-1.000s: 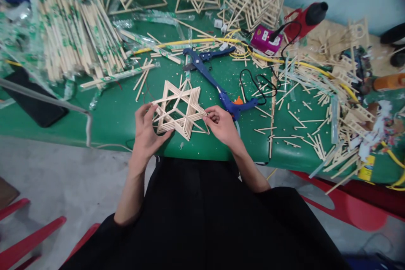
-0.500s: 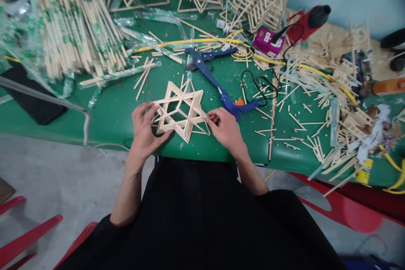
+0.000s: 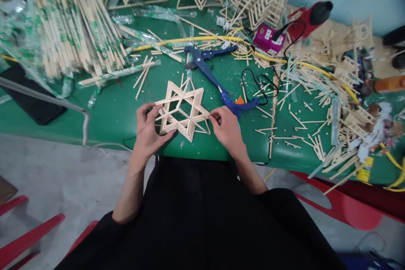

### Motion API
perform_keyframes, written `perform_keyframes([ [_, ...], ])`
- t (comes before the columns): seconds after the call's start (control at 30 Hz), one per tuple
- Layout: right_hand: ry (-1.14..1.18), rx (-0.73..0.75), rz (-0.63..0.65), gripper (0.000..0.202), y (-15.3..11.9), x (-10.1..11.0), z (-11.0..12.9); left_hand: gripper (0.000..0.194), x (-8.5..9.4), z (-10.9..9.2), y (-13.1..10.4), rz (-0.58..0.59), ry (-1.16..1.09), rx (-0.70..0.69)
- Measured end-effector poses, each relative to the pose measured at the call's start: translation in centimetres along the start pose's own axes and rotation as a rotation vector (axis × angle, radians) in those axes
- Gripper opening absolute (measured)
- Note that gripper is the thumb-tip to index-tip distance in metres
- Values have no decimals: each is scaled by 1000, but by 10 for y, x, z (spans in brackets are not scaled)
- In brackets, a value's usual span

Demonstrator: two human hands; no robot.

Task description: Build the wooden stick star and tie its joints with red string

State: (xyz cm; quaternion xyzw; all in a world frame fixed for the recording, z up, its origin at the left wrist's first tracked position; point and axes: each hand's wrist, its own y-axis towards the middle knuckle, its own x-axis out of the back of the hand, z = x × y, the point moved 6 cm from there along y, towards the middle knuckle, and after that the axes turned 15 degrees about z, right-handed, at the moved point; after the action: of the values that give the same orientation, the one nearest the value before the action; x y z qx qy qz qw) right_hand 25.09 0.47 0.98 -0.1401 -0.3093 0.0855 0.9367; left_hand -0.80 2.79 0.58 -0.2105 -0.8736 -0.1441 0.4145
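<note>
Viewing from the head camera, the sole view, finds the star frame (image 3: 179, 110) resting on the green table (image 3: 104, 120), near its front edge and between both hands. From the left hand (image 3: 147, 130) it lies to the right; from the right hand (image 3: 226, 130), to the left. Neither hand is nearer, as both touch it. No side is clearly longest; the line joining the gripped points runs left to right. The left hand is clamped across the left point, thumb on the near side, fingers on the far side. The right thumb and forefinger are pinched together at the right tip; any small piece between them cannot be told. The blue glue gun (image 3: 232, 103) lies just beyond the right hand.
</note>
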Motion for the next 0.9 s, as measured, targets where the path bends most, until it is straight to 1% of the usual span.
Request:
perform_keyframes([
  [0.27, -27, -17, -1, 11, -4, -1, 1, 85, -1, 1, -1, 10, -24, 4],
  [0.63, -26, -17, 36, 7, -7, -3, 2, 88, -1, 1, -2, 16, -52, 30],
  [0.9, -24, 2, 21, 7, -5, -6, 1, 86, -3, 4, -3, 22, -59, 31],
])
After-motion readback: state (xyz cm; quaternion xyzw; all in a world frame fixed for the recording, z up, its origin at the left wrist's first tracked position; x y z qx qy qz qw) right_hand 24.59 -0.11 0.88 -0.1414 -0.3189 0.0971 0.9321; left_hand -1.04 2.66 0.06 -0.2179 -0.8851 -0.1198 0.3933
